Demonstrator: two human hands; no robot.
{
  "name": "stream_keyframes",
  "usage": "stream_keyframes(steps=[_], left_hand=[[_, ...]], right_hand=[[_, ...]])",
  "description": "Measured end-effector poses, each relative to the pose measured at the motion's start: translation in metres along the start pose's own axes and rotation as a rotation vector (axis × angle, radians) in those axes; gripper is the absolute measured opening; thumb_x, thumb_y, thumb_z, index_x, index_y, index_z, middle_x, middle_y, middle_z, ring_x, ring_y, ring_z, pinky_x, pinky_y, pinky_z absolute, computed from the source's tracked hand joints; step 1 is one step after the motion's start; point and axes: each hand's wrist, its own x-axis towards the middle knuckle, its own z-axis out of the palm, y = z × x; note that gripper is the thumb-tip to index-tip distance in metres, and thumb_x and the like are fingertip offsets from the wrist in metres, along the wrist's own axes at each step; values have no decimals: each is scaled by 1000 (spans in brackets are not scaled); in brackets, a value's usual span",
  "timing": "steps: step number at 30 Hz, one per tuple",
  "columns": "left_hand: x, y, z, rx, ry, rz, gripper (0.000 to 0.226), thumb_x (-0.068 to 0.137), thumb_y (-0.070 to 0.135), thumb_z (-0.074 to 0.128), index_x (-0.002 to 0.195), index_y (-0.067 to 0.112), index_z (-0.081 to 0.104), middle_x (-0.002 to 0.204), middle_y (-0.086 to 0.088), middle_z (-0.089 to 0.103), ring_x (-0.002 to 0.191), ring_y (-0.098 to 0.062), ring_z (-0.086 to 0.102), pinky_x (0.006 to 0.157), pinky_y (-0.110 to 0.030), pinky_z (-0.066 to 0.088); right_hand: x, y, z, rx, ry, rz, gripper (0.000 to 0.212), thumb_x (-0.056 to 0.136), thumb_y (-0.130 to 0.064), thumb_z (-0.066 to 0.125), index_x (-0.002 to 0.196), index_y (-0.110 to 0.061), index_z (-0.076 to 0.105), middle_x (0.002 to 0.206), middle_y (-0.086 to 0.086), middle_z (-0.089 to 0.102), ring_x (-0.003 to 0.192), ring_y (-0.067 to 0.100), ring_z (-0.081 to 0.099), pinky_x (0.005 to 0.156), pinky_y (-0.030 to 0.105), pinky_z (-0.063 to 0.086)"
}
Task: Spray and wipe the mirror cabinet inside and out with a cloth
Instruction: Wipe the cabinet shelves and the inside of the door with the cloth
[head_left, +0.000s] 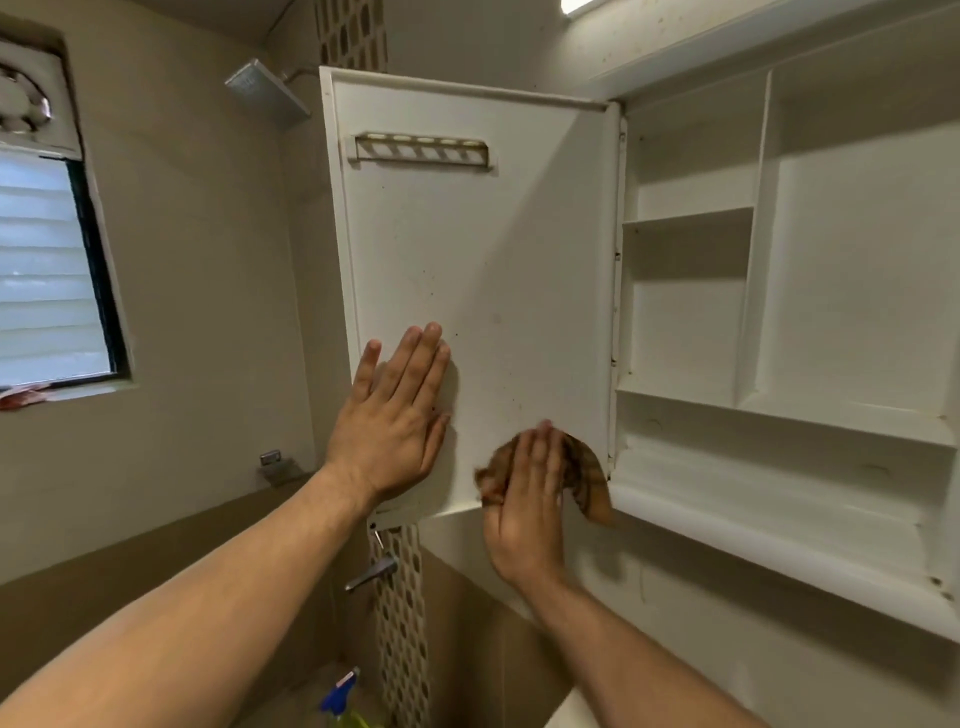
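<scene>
Head view: the mirror cabinet (748, 312) stands open, its door (493, 249) swung left. The left hand (395, 421) lies flat near the door's lower left edge, fingers straight. The right hand (524, 514), fingers straight and together, presses a brown checked cloth (587, 473) onto the door's lower right corner. A spray bottle (340, 696) sits far below.

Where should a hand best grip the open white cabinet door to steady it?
The white cabinet door, probably by its free left edge, from the left: hinges sit on the right, and the flat inner face under the left hand gives fingers no hold.
</scene>
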Motion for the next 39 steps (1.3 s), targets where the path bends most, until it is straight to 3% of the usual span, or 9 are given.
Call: stream_keyframes(steps=[3, 6, 11, 17, 22, 25, 28, 34, 39], left_hand=[[-8, 6, 4, -7, -5, 30, 77, 100, 45, 33, 162, 5, 12, 172, -14, -1, 159, -29, 0, 126, -54, -7], [-15, 12, 7, -13, -46, 32, 79, 100, 44, 36, 162, 4, 9, 172, -14, -2, 159, -29, -2, 126, -55, -6], [-24, 10, 9, -32, -41, 24, 77, 100, 41, 36, 162, 3, 10, 172, -13, -1, 159, -28, 0, 126, -54, -5], [-47, -15, 8, -31, -37, -14, 77, 101, 42, 34, 162, 4, 7, 172, -14, -1, 159, -29, 2, 128, -49, -3], [-21, -27, 3, -45, 36, -53, 77, 101, 39, 38, 162, 2, 9, 171, -18, 2, 158, -32, 5, 128, -50, 1], [-3, -42, -2, -52, 75, -142, 80, 100, 39, 39, 162, 2, 5, 171, -16, -2, 158, -31, 0, 128, -50, -2], [9, -52, -6, -85, 88, -281, 85, 99, 41, 40, 162, 2, -1, 171, -16, -7, 158, -30, -5, 127, -51, -4], [17, -44, -8, -199, 49, -411, 85, 100, 39, 39, 160, -1, -6, 169, -20, -11, 158, -32, -11, 127, -51, -4], [17, -47, -6, -259, 55, -409, 85, 100, 39, 37, 160, 2, -10, 170, -16, -15, 158, -27, -13, 128, -51, -1]], right_hand=[[12, 31, -21, 64, 15, 96, 74, 106, -53, 13, 162, -5, 24, 170, 15, 20, 157, 33, 21, 126, 54, 24], [19, -8, -11, 10, 73, 405, 81, 104, -54, 17, 163, -1, 2, 168, 13, -22, 159, 34, -13, 129, 47, 16], [-25, -10, 11, -139, -324, -531, 79, 103, -46, 42, 166, -17, 5, 174, 3, -12, 160, 22, -11, 126, 53, 21], [40, -35, -3, 207, 157, 369, 75, 106, -45, 27, 165, -13, -6, 172, 8, -19, 159, 27, -15, 128, 57, 7], [49, -31, -3, -111, -204, -852, 74, 101, -38, 44, 166, -20, 14, 173, 3, 15, 159, 23, 15, 124, 56, 26], [96, -33, -21, 8, 43, -391, 62, 102, -40, 42, 161, -26, 27, 157, -2, 39, 144, 22, 37, 122, 58, 28], [127, -77, -25, 286, 338, 219, 76, 101, -41, 31, 165, -7, 9, 173, 11, 1, 160, 30, -1, 130, 51, 4], [93, -48, -26, -151, -190, -977, 60, 94, -27, 59, 152, -12, 49, 160, 17, 42, 147, 39, 40, 119, 49, 35], [162, -45, -65, 74, 175, -283, 71, 86, -33, 62, 150, -7, 43, 161, 17, 32, 148, 35, 29, 122, 48, 28]])
